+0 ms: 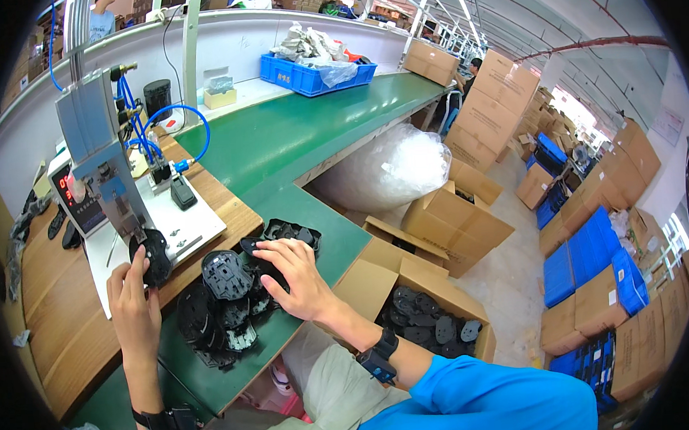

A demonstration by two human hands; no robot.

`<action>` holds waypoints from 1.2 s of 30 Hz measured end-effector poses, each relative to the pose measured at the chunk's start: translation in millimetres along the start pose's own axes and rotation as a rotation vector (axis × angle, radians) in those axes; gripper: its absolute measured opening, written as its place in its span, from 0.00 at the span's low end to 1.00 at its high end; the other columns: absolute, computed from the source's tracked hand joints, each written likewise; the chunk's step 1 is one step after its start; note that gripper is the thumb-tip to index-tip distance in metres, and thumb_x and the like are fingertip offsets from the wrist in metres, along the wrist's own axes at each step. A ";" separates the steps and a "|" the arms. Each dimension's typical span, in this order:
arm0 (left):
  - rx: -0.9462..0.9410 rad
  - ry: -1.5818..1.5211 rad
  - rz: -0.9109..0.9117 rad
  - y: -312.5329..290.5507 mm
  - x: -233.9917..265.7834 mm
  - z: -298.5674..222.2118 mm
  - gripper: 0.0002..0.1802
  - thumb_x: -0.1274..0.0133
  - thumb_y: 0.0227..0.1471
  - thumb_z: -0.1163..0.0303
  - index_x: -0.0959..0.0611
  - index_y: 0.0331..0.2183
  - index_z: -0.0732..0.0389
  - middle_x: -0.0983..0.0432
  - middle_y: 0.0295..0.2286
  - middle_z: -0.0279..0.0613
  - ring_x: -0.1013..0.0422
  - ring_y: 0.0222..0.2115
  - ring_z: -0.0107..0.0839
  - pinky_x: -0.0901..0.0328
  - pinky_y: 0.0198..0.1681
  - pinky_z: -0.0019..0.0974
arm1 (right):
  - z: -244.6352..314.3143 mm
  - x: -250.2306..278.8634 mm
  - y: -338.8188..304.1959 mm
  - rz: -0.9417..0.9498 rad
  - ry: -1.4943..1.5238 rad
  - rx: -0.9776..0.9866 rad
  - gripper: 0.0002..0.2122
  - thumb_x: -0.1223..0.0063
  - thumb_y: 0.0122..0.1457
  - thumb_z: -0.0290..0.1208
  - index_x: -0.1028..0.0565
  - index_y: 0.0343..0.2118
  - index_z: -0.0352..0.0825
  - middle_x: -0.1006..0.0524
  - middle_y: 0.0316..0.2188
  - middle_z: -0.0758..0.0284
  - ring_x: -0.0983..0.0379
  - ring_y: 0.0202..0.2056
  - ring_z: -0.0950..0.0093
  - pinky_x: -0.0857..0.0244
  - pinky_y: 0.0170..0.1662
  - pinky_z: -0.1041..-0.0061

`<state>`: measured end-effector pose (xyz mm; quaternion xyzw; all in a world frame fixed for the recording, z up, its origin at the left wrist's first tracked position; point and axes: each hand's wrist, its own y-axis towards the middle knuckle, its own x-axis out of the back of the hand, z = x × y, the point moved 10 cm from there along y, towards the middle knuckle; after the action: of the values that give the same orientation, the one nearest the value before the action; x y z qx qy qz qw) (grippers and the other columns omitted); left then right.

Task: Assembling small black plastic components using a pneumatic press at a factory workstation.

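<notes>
My left hand (135, 301) is closed on the edge of a black plastic shell (157, 258), which sits beneath the metal head of a bench press (112, 183). The press stands on a white base plate (193, 221). Over a pile of black moulded plastic shells (228, 275), my right hand (297, 278) has its fingers and thumb apart. Its fingertips touch a dark piece (249, 245) at the far side of the pile. Part of that piece lies hidden under the hand. Another black shell (303, 235) lies just beyond the right hand.
The press carries blue air hoses (194, 114) and stands by a control box with a red display (71, 198). A green bench (256, 138) runs away, bearing a blue crate (308, 77). An open carton (472, 317) of black parts stands right of my knees. Stacked cartons (612, 172) line the right.
</notes>
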<state>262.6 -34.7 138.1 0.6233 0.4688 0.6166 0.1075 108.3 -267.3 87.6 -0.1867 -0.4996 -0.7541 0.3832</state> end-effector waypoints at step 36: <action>-0.133 0.050 -0.049 6.3 26.1 -14.0 0.31 0.39 0.45 0.87 0.20 0.54 0.64 0.18 0.44 0.51 0.24 0.41 0.50 0.29 0.45 0.48 | 6.6 10.6 3.0 -0.072 0.034 0.053 0.19 0.51 0.68 0.39 0.23 0.56 0.35 0.25 0.59 0.60 0.34 0.62 0.58 0.50 0.67 0.57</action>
<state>248.1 -25.6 163.0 0.5875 0.4445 0.6589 0.1522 103.2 -266.1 99.4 -0.1455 -0.5194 -0.7568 0.3691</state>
